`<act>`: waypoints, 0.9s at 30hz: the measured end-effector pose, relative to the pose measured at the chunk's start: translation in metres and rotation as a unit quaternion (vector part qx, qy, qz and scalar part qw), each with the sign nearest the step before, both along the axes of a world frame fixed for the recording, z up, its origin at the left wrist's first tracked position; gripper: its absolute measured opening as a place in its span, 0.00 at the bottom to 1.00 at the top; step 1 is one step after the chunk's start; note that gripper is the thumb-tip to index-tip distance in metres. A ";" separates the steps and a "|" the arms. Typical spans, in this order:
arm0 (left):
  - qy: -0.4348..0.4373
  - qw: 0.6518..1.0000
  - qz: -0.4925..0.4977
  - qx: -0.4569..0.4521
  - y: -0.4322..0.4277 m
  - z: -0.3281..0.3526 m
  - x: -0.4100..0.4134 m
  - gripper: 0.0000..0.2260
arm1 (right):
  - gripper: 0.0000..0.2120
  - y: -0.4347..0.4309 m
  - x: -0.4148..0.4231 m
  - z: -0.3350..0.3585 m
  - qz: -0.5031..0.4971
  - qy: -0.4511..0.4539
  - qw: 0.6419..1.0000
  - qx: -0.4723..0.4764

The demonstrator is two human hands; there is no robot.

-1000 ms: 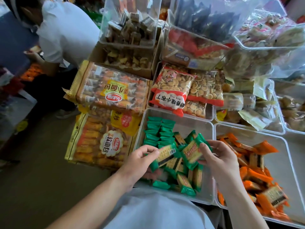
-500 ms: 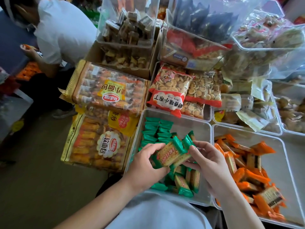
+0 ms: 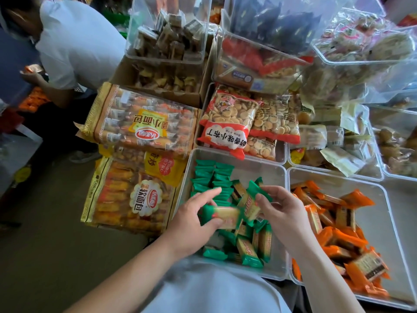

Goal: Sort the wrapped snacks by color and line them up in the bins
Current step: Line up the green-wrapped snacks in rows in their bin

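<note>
Clear plastic bins point(image 3: 259, 177) side by side, dim brownish floor point(image 3: 45, 240), perhaps carpet

1. A dull brown floor point(image 3: 45, 256) fills the near left; whatever the bins stand on is hidden.
2. Nearest, two clear bins touch: the green-snack bin point(image 3: 261, 177) on the left, the orange-snack bin point(image 3: 383, 240) on the right.
3. Left of them lie a near bread pack point(image 3: 135, 199) and a far bread pack point(image 3: 144, 123), with a cardboard box point(image 3: 126, 73) beyond.
</note>
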State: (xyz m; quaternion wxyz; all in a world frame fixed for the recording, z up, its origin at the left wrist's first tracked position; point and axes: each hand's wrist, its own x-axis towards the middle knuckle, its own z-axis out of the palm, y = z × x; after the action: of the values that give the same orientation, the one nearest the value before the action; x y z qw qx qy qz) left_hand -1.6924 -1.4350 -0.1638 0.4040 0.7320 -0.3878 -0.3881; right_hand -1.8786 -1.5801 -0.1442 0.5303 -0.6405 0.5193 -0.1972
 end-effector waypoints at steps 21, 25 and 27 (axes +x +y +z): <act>-0.076 0.997 0.001 -0.016 0.000 -0.016 -0.003 0.13 | 0.23 0.021 0.011 -0.010 0.104 0.064 0.992 -0.033; -0.067 0.958 -0.191 0.201 0.017 -0.041 -0.018 0.14 | 0.21 0.027 0.000 -0.023 0.026 0.081 0.996 -0.039; -0.096 0.925 -0.262 0.258 0.015 -0.047 -0.026 0.22 | 0.22 0.032 -0.009 -0.027 0.017 0.085 0.996 -0.034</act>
State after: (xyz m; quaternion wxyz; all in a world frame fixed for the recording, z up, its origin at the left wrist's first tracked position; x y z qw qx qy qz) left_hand -1.7185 -1.4203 -0.2109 0.0454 0.7169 -0.4895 -0.4944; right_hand -1.8877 -1.5484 -0.1709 0.4655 -0.6816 0.5441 -0.1506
